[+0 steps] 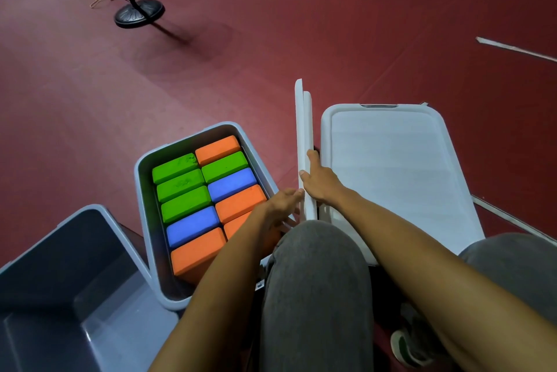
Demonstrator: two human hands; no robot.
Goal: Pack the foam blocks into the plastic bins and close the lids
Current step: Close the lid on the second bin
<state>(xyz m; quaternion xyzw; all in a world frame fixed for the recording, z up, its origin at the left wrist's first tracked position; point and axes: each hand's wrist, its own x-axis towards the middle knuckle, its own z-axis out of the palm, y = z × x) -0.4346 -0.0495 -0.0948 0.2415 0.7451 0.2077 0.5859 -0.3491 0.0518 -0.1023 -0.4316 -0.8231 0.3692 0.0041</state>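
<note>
An open grey bin (141,178) in the middle holds several foam blocks in two rows: green (180,187), blue (193,225) and orange (199,254). To its right two white lids (303,130) stand on edge between this bin and a bin closed with a white lid (391,166). My right hand (321,181) grips the upright lids from the right, fingers curled over their edge. My left hand (280,205) reaches to the lids' left face with straight fingers touching near their lower end.
An empty grey bin (75,281) sits at the lower left. A black stand base (139,13) with cables is on the red floor far left. My grey-trousered knee (316,281) fills the lower middle. A shoe (410,347) shows at bottom right.
</note>
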